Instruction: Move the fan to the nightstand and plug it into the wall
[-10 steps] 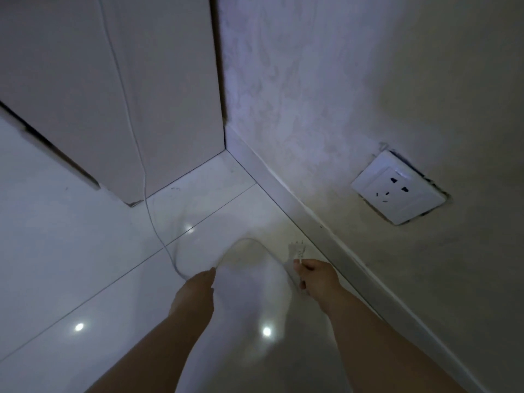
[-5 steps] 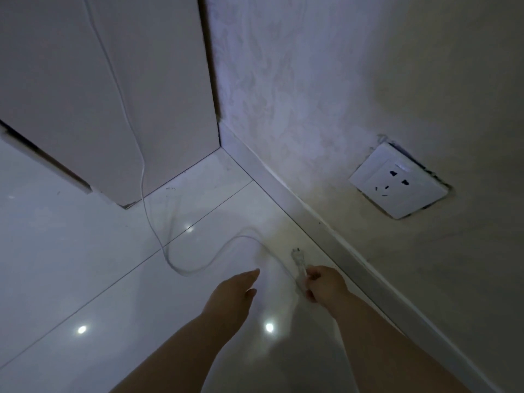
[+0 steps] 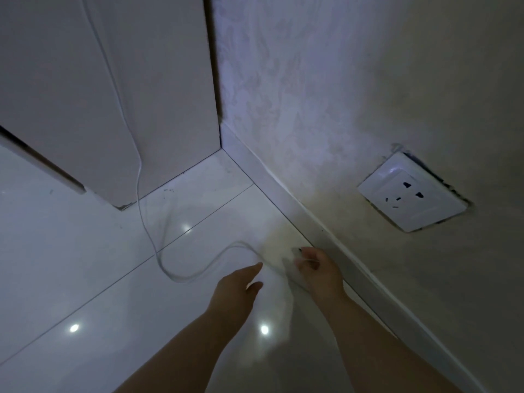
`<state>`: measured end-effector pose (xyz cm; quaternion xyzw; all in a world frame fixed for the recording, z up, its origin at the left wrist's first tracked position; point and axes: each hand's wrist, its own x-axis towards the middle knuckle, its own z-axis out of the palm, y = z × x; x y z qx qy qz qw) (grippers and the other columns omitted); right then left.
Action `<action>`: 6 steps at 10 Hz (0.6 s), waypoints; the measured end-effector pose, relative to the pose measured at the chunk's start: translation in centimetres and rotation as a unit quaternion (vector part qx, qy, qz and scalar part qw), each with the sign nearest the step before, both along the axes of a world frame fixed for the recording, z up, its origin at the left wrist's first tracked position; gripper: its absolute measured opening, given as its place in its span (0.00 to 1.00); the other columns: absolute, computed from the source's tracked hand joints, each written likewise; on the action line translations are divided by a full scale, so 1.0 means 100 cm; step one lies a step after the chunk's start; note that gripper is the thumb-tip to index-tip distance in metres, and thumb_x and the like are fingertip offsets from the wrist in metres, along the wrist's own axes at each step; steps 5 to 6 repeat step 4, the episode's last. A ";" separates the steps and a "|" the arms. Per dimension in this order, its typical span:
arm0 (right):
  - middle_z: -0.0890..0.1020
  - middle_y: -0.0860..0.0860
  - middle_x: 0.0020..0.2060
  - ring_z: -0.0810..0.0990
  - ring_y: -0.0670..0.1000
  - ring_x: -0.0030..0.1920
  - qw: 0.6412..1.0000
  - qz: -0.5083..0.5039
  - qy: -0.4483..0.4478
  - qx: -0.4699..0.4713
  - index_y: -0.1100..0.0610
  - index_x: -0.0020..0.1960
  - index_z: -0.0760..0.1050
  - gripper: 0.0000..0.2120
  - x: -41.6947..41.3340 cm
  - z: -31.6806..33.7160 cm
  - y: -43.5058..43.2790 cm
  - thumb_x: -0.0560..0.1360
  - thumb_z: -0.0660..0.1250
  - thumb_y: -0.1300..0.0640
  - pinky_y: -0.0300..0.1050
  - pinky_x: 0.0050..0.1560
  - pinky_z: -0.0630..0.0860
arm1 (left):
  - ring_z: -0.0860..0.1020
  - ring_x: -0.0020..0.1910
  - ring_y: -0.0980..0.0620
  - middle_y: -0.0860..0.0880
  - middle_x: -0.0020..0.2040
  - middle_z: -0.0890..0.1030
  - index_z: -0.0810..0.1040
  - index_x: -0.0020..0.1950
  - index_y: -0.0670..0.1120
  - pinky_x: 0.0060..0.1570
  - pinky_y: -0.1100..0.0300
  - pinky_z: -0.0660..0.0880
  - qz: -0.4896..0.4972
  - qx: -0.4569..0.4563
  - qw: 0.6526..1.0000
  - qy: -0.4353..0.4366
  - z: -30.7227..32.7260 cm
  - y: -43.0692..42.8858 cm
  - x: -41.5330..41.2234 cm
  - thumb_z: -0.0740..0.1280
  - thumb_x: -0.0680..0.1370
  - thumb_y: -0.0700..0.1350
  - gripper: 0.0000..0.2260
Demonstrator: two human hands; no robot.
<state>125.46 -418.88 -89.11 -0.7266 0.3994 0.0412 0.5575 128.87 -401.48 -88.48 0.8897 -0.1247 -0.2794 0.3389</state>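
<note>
Cord point(image 3: 147, 222) runs white down the side of a pale cabinet point(image 3: 119, 95) at upper left, reaches the glossy tiled floor point(image 3: 56, 251) near the cabinet's bottom corner, and curls there in a loose loop before heading right toward the two bare hands low in the view. The right hand point(image 3: 317, 270) sits close to the baseboard point(image 3: 283, 188), its fingers curled in a pinch around the cord's end; the plug itself is blurred there and its shape cannot be made out clearly. The left hand point(image 3: 235, 287) lies just beside it to the left, palm down over the tiles with the fingers stretched forward and loosely spread, gripping nothing; its fingertips come near the cord but whether they touch it cannot be told. The fan itself is not in view, only its cord. A white wall socket point(image 3: 411, 191) is set in the wall point(image 3: 368, 80) on the right, above the baseboard and well apart from the hands, with its dark slots showing and nothing in them. The plate looks slightly skewed in a rough-edged opening in the wall. The light is dim, and small bright spots reflect off the tiles near both forearms
</note>
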 end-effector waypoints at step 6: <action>0.75 0.49 0.58 0.75 0.48 0.53 0.990 0.056 -0.006 0.128 0.56 0.64 0.70 0.22 0.007 0.055 0.008 0.71 0.69 0.60 0.35 0.43 0.72 | 0.73 0.64 0.55 0.53 0.66 0.75 0.67 0.70 0.53 0.63 0.67 0.64 0.048 -0.050 0.998 0.007 0.040 0.008 0.016 0.67 0.74 0.49 0.24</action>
